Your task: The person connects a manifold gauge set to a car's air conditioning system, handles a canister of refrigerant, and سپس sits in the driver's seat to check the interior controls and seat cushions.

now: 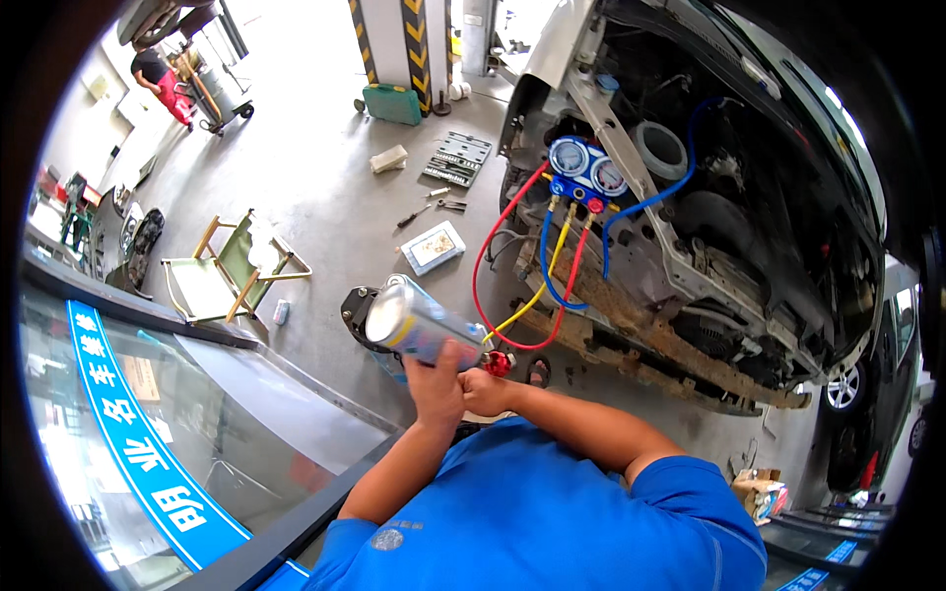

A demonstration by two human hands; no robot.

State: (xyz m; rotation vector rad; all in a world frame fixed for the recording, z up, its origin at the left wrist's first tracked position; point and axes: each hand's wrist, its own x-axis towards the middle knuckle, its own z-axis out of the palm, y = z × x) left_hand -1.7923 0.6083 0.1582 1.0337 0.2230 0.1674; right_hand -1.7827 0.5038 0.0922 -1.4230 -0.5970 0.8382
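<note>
Silver can (pixel 419 323) lies tilted above the floor, its flat bottom pointing up-left, its valve end down-right, with the left hand (pixel 436 382) wrapped around it and the right hand (pixel 485 391) pinching the red valve (pixel 499 362).

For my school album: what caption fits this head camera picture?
Left hand holds a silver can; right hand touches its red valve.

We see a silver refrigerant can (pixel 419 323), blue-and-yellow label, tipped on its side, base toward us, w/ red valve (pixel 499 363) at its top, below the manifold gauge set (pixel 587 173).
</note>
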